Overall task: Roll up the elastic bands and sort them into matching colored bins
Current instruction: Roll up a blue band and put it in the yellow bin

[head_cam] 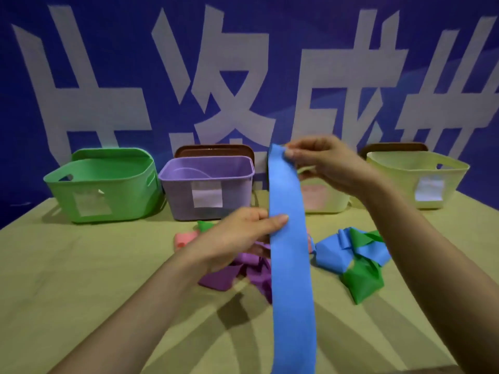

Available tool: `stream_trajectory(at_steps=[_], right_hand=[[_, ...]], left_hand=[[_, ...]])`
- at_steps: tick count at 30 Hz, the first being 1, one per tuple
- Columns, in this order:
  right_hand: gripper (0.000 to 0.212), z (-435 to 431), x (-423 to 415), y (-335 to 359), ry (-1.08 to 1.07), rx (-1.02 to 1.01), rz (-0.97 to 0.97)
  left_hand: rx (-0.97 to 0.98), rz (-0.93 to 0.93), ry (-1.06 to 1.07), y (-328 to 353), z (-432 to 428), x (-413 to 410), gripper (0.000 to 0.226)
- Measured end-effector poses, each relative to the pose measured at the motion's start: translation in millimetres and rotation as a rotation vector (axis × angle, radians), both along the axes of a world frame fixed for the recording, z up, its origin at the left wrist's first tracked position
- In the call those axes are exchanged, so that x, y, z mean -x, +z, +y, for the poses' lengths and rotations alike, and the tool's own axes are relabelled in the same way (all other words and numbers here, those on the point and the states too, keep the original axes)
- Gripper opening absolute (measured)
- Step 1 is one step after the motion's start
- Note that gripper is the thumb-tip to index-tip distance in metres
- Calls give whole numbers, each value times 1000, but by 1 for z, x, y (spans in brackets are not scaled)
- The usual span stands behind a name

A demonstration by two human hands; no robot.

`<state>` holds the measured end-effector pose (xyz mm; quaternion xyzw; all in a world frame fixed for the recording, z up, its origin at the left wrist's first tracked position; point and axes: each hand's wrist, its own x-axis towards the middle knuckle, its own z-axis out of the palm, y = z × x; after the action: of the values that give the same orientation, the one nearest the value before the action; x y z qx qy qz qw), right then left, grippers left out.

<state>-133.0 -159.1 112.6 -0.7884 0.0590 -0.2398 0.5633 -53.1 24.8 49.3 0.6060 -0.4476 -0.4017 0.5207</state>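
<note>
A long blue elastic band (290,265) stretches upright from the bottom edge to above the bins. My right hand (324,163) pinches its top end. Partway down, my left hand (243,233) pinches its left edge between thumb and fingers. Behind stand a green bin (105,184), a purple bin (208,184), a pale yellow bin (415,179) at the right, and another pale bin (321,198) mostly hidden by my right hand and the band. On the table lie crumpled purple bands (235,273), a pink band (185,238), and tangled blue and green bands (356,260).
The bins stand in a row at the far edge of the tan table (81,265), against a blue wall with large white characters. Brown lids (213,151) lean behind the purple and right yellow bins. White labels are stuck on the bin fronts.
</note>
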Motion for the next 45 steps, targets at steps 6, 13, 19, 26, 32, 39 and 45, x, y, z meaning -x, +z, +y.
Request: stream_trajectory(at_steps=[6,13,19,26,32,39,45], right_hand=[[6,0,-19,-141,-57,-66,300],[8,0,-28,-149,-156,-81,38],[10,-1,-24,-150,-170,-117,-76],[11,3,-19,-150,-194,-169,-185],[17,12,-17,-151,-192,-126,-215],[30,8,-12,-152,-136,3,-198],[17,16,-17,-157,-258,250,-339]], left_hand=[[-53,-130,411,-81,-24,-37,14],[3,-420,487,-83,-59,-44,33],[121,-787,505,-84,-61,-43,16],[273,-262,543,-79,-57,-31,9],[211,129,482,-84,-50,-30,16],[225,230,464,-83,-48,-31,15],[268,300,404,-82,-48,-30,17]])
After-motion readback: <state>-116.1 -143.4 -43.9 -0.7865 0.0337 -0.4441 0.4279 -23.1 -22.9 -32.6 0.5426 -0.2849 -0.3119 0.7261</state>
